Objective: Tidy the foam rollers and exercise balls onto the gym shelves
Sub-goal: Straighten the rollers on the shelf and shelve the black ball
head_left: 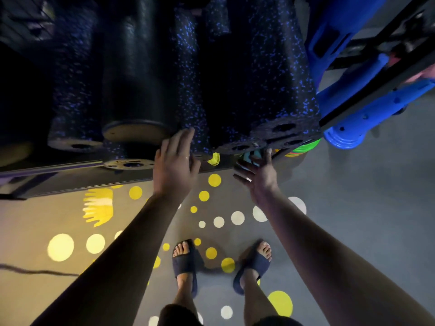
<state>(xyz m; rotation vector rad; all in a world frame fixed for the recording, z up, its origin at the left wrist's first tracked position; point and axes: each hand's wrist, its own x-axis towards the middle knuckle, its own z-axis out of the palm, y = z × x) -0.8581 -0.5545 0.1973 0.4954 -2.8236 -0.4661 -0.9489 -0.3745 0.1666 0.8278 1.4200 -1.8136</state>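
top of shot is dark, rollers' far ends lost in shadow. foam rollers (235, 74) lie side by side on the shelf (70, 171), blue-speckled ones plus a plain black roller (138, 90), ends facing out. left hand (175, 165) spread flat, fingertips touching a speckled roller's end. right hand (257, 174) spread under the roller stack, fingers on sth teal (249, 157), can't tell what. coloured rings (303, 147) half hidden behind. blue plastic gear (348, 90) cut off at right. dotted floor (353, 208), feet in sandals (186, 262).
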